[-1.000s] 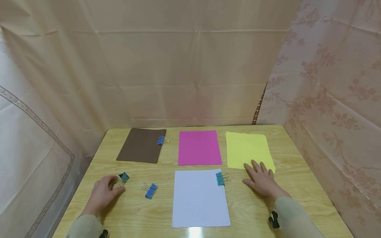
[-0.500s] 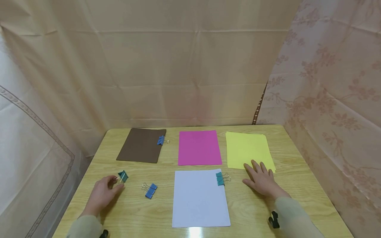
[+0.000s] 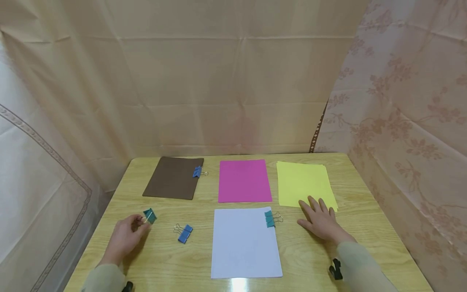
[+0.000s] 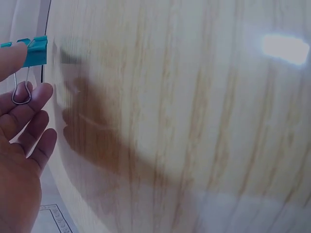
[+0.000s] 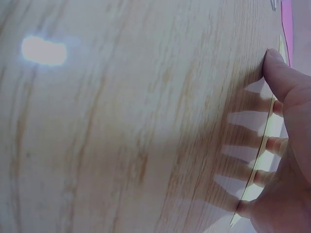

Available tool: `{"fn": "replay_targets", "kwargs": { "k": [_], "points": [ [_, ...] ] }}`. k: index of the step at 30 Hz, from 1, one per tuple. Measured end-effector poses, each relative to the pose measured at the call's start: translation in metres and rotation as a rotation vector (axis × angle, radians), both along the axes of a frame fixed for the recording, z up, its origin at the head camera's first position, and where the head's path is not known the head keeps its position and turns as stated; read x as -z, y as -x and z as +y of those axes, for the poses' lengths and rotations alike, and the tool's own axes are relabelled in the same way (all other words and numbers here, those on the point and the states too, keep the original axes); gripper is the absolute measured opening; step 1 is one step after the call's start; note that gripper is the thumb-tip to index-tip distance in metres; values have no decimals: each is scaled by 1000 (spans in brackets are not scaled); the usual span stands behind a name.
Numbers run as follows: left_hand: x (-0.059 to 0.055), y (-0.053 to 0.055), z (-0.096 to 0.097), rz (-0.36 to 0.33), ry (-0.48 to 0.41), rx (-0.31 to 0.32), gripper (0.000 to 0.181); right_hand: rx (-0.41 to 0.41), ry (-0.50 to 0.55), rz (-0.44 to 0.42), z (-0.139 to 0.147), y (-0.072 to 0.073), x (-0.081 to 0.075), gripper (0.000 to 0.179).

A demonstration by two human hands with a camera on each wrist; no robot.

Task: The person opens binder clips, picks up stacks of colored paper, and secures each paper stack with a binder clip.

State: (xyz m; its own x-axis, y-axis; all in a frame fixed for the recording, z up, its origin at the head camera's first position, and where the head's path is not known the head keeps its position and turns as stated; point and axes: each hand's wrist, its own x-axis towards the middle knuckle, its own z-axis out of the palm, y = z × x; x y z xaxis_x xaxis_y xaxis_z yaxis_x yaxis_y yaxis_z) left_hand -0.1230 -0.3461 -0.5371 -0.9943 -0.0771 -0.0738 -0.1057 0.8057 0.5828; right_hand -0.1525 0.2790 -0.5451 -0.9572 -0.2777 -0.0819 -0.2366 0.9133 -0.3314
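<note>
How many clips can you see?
4: one blue clip on the brown stack, a loose blue clip on the table, one teal clip on the white paper, another teal clip in the left hand.

Plain pale khaki sleeves, small black wrist fittings, bare hands

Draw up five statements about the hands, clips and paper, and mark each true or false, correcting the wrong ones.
1. The left hand holds a teal clip. True.
2. The right hand rests on the pink paper. False: it touches the yellow paper.
3. A blue clip grips the brown stack. True.
4. The white paper bears no clip. False: a second teal clip grips its right edge.
5. A loose blue clip lies on the table. True.
</note>
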Motion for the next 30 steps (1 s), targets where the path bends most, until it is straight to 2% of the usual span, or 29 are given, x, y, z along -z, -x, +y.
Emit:
{"fn": "replay_targets", "kwargs": {
  "k": [3,20,30],
  "points": [
    [1,-1,-1,41,-1,16,41,0,3,-5,0,0,0,69],
    [-8,-2,6,19,22,11,50,1,-8,-12,2,2,4,70],
    [-13,-3,13,69,29,18,44,-1,-2,-9,2,2,5,70]
  ]
}}
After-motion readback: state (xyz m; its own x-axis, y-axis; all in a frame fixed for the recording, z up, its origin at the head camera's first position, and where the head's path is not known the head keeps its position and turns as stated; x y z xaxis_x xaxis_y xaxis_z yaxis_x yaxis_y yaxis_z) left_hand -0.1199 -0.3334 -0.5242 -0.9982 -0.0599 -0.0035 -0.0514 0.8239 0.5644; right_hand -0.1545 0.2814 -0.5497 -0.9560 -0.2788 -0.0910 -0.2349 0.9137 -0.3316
